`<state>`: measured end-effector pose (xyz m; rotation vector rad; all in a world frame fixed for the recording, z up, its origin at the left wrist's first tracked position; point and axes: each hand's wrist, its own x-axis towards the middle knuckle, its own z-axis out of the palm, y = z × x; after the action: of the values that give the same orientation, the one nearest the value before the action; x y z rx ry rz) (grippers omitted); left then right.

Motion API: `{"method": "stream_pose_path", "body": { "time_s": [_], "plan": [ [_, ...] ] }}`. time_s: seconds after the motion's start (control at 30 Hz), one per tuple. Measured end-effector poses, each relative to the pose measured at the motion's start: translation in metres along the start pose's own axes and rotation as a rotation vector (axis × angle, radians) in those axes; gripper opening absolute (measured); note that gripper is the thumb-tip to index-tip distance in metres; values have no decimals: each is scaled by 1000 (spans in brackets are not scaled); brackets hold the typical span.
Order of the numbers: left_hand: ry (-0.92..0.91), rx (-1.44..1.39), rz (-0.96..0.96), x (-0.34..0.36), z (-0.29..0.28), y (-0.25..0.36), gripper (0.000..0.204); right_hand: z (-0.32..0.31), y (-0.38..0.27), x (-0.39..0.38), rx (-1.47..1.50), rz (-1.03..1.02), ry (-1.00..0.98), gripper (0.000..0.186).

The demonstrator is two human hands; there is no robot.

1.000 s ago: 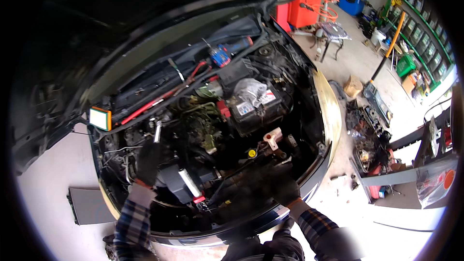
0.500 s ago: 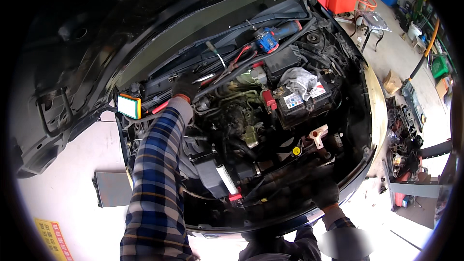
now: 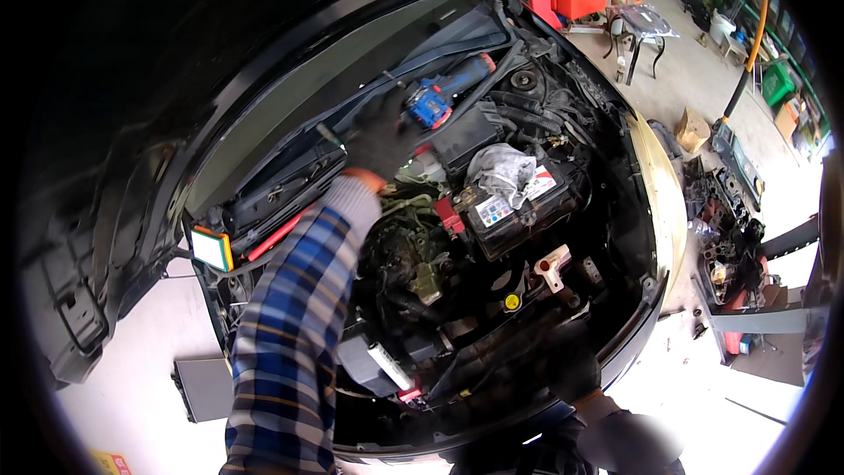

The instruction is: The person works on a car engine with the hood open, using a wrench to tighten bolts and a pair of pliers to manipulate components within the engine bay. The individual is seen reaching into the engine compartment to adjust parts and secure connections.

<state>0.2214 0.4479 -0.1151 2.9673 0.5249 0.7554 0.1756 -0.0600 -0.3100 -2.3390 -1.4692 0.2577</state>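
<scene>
My left hand (image 3: 380, 142), in a dark glove, reaches over the far edge of an open car engine bay. Its fingers are smeared by motion, right beside a blue and black cordless power driver (image 3: 430, 105); I cannot tell if they touch it. A screwdriver handle (image 3: 329, 135) shows just left of the glove, and the tools under the hand are hidden. My right hand (image 3: 576, 371), also in a dark glove, is low at the front of the bay, in deep shadow, and its fingers do not show.
A grey rag (image 3: 503, 171) lies on the car battery (image 3: 519, 215). Closer stand a pale plastic part (image 3: 553, 267) and a yellow cap (image 3: 512, 302). An air filter (image 3: 212, 249) leans at the far left under the raised hood (image 3: 114, 185). A small stool (image 3: 644, 25) stands beyond the right fender.
My left hand has moved right along the far edge, from the left-hand tools to the power driver, and now covers the red-handled tool. The view has shifted, while my right hand stays low.
</scene>
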Motion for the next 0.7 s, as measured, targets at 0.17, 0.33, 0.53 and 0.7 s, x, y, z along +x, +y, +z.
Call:
{"method": "stream_pose_path", "body": {
  "time_s": [0.17,0.33,0.53,0.7],
  "plan": [
    [-165,429,-112,77,58,40,64,-12,-11,2,277,-46,-18,41],
    [-518,399,-410,130,81,41,58,-12,2,-2,302,-107,-65,43],
    [-277,579,-247,147,62,1,65,-11,7,-1,282,-112,-29,28],
    [-376,482,-266,151,45,-33,69,-11,6,6,246,-113,92,27]
  ]
}}
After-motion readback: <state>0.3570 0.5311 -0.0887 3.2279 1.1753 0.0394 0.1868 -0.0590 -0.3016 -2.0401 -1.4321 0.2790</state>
